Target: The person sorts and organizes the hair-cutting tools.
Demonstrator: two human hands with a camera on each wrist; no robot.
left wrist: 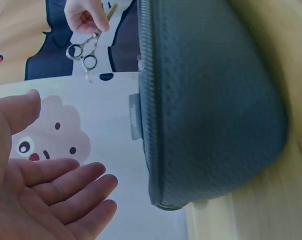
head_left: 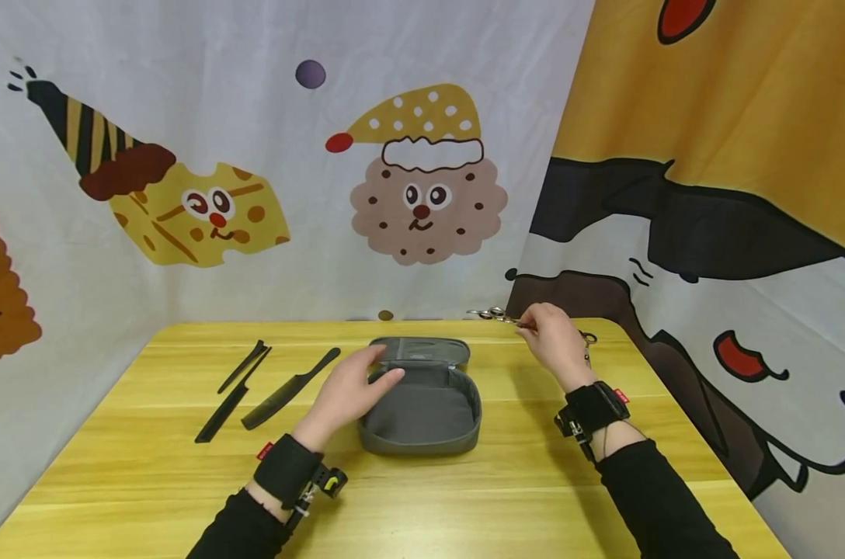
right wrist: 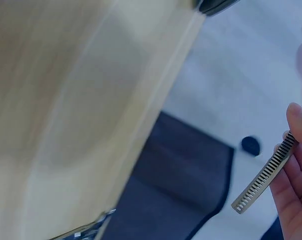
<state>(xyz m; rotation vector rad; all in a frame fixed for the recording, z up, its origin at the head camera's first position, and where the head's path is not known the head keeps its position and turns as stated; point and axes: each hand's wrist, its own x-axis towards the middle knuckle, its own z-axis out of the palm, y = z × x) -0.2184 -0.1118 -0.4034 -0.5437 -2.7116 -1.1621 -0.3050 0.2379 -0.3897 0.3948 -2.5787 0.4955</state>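
Note:
My right hand (head_left: pixel 554 343) pinches a pair of thinning scissors (head_left: pixel 496 314) by the blades, above the far right part of the table. In the right wrist view the toothed blade (right wrist: pixel 265 181) sticks out past the fingers, and the finger rings point away to the left in the head view. The grey zip case (head_left: pixel 422 448) lies with its lid (head_left: pixel 429 351) folded back and nothing inside. My left hand (head_left: pixel 350 390) hovers at the case's left side, fingers spread and holding nothing; its palm shows in the left wrist view.
Another pair of scissors (head_left: pixel 589 339) lies on the table (head_left: pixel 534 497), partly hidden behind the right hand. On the left lie a wide black comb (head_left: pixel 283 400), a narrow tail comb (head_left: pixel 227 409) and a slim black clip (head_left: pixel 241 366). A printed curtain hangs behind the table.

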